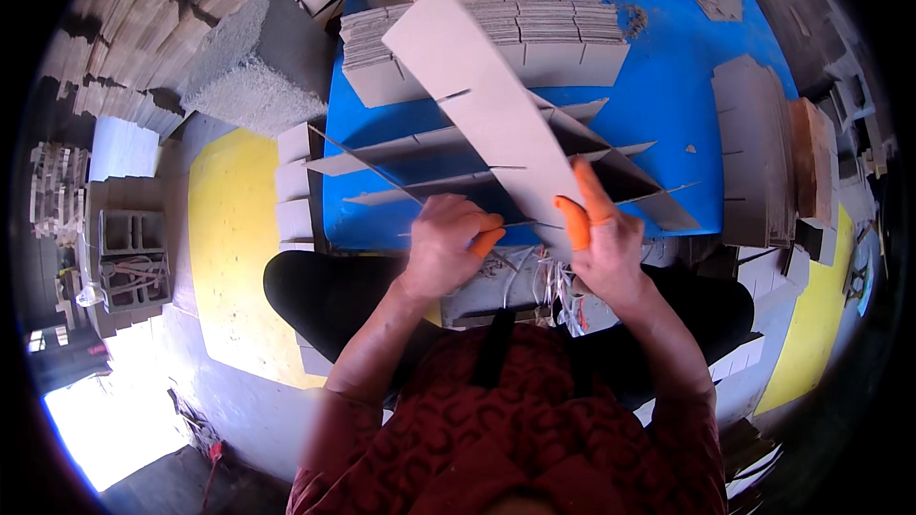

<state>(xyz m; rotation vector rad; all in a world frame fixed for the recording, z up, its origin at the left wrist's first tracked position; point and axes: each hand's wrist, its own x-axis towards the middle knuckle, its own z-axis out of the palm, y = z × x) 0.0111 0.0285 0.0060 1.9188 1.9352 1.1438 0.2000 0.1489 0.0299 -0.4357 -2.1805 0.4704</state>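
A long slotted cardboard strip point(487, 100) slants up and away from me over a blue table point(658, 105). My right hand point(601, 238), with orange finger covers, grips its near end. My left hand point(448, 243), also with an orange fingertip cover, pinches the near edge of a half-built grid of interlocked cardboard strips point(458, 157) that lies on the table. The long strip sits across the grid's strips.
Stacks of slotted cardboard strips point(544, 38) lie at the table's far side, and another pile point(754, 153) on its right. A grey concrete block point(253, 62) stands at the left. More cardboard bundles point(143, 29) are stacked on the floor at far left.
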